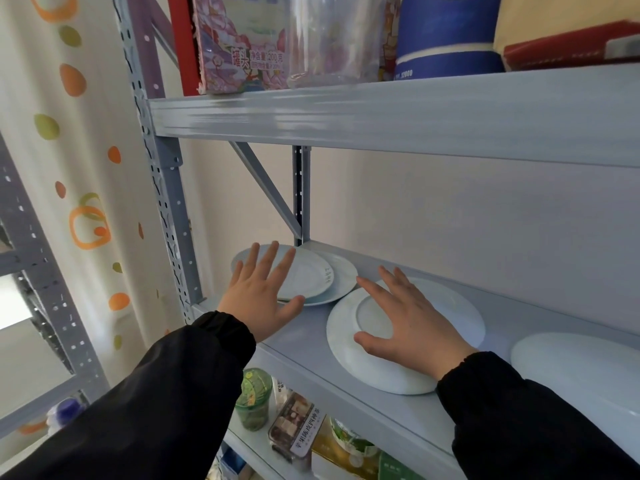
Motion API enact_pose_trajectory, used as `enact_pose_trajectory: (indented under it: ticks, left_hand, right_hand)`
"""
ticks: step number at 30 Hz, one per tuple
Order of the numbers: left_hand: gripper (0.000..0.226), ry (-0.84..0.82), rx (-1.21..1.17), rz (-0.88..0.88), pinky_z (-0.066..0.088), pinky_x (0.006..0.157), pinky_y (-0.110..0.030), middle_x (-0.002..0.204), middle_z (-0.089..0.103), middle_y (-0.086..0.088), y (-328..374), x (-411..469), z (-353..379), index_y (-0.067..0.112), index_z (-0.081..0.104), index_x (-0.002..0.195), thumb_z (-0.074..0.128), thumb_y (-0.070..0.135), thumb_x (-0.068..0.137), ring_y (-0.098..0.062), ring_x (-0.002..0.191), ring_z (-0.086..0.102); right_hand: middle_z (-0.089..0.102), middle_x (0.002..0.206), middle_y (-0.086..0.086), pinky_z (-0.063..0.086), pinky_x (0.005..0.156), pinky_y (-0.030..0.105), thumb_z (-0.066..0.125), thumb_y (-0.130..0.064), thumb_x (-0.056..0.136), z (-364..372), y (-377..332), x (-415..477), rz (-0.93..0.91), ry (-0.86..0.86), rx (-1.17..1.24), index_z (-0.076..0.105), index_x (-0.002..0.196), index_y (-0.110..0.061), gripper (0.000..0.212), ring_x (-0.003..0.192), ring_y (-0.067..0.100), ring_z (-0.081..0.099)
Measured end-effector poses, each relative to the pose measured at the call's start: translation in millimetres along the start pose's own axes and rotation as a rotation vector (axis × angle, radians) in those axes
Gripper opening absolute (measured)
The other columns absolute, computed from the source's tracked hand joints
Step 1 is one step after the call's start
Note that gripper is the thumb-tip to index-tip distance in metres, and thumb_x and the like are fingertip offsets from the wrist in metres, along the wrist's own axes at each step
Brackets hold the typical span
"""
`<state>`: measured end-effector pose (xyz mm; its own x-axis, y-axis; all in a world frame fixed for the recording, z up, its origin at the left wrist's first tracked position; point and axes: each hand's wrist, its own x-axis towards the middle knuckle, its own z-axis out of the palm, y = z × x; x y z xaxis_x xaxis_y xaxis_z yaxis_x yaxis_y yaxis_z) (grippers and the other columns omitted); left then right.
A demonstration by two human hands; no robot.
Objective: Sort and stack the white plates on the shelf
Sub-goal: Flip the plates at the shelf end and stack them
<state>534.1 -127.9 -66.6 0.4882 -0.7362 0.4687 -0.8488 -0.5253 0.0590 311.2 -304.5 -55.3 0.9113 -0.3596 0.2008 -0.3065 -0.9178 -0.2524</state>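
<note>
Fingers (398,289) of right hand (412,327) spread flat on a round white plate (349,362), lying bottom-up mid shelf (304,334). Left hand (259,303) fingers spread over two stacked plates (311,275) at the shelf's left end.

Single view: head-worn, wide-angle. Camera sits close in front of the middle shelf board (308,344), toward its left end, looking forward and down across it to the back wall (450,220). Upper shelf beam (381,116) crosses above the board. Frame rolled: board slopes down rightward.
</note>
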Motion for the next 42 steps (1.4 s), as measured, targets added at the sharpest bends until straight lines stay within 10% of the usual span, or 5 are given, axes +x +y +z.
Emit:
enact_pose_trajectory:
  ticks: [24, 34, 42]
  left_hand:
    - [0.11, -0.347, -0.061, 0.513, -0.009, 0.119, -0.04, 0.159, -0.019, 0.008, 124.3, -29.1, 21.9, 0.026, -0.013, 0.153, 0.001, 0.092, 0.065, -0.015, 0.144, -0.026]
    - [0.113, -0.324, -0.081, 0.518, -0.013, 0.118, -0.036, 0.158, -0.021, 0.007, 123.4, -63.5, 19.6, 0.024, -0.013, 0.153, 0.025, 0.092, 0.071, -0.015, 0.144, -0.025]
    - [0.087, -0.08, 0.014, 0.637, 0.043, 0.103, -0.05, 0.153, 0.037, -0.008, 114.1, -98.5, 22.9, 0.011, 0.033, 0.148, 0.066, 0.045, 0.076, -0.031, 0.138, 0.038]
  right_hand:
    - [0.001, 0.168, -0.005, 0.005, 0.124, 0.035, 0.053, -0.075, 0.071, -34.9, 54.0, -49.3, 0.195, 0.115, 0.072, 0.011, 0.156, -0.047, 0.098, 0.154, 0.014, -0.008]
    - [0.002, 0.168, -0.004, 0.007, 0.124, 0.039, 0.065, -0.063, 0.081, -33.0, 56.0, -51.7, 0.185, 0.106, 0.065, 0.015, 0.156, -0.045, 0.092, 0.154, 0.014, -0.007]
    - [0.001, 0.168, -0.011, 0.01, 0.124, 0.039, 0.055, -0.072, 0.073, -30.9, 50.6, -53.1, 0.167, 0.092, 0.114, 0.014, 0.154, -0.051, 0.093, 0.152, 0.007, -0.01]
